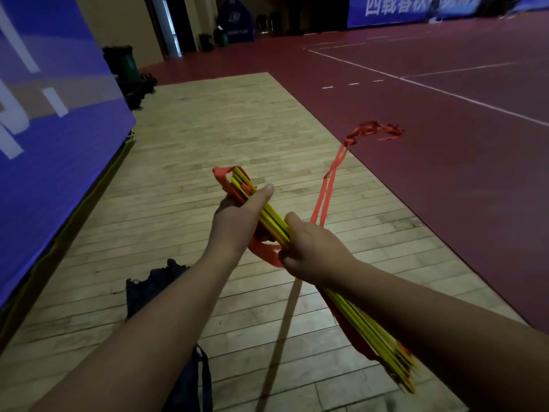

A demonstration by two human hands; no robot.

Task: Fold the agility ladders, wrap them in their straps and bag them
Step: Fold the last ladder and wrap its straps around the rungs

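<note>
Left of the left hand (237, 224) a blue banner (53, 114) walls the space. Under both hands runs a strip of pale wood floor (208, 129), whose right edge meets a wide red floor (445, 173) with white lines, open well beyond the right hand (315, 251). The ladder (273, 217) is a tight bundle of thin, flat yellow rungs with orange webbing looped at its ends. Its long axis slants from ahead of the left hand back under the right forearm, far end pointing forward and left. The left hand curls round the far part, thumb laid along the top. The right hand grips the middle, fingers closed round it. An orange strap (319, 215) rises from just beyond the right hand and trails to a loose heap on the red floor. A dark, limp cloth bag (148, 289) lies on the wood below the left forearm.
</note>
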